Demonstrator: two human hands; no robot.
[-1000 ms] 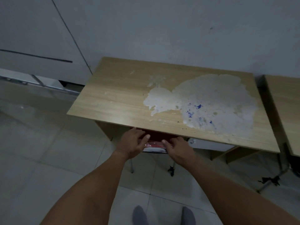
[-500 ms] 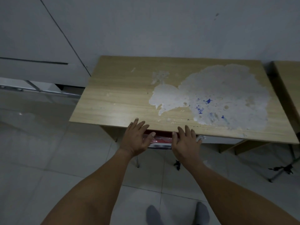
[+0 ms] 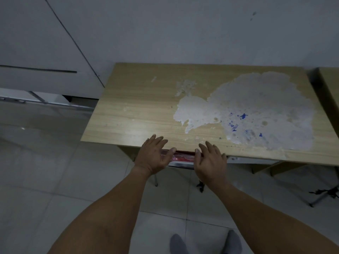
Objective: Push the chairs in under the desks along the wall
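Observation:
A wooden desk [image 3: 139, 107] with a large worn white patch stands against the grey wall. A red chair [image 3: 183, 159] is tucked beneath it; only a strip of its red back and metal rail shows at the desk's front edge, with thin legs below. My left hand [image 3: 153, 155] is open, fingers spread over the desk edge, thumb by the chair's top. My right hand [image 3: 211, 159] is open too, just right of the red strip, fingers over the desk edge. Neither hand grips anything.
A second wooden desk [image 3: 332, 88] stands at the right edge, with metal legs [image 3: 322, 197] below. A white cabinet or door panel [image 3: 36, 52] lies to the left. The floor is pale tile, and my grey-socked feet [image 3: 201, 242] show at the bottom.
My hands have let go of the chair's back and lifted, fingers now spread over the desk edge. The chair sits under the desk.

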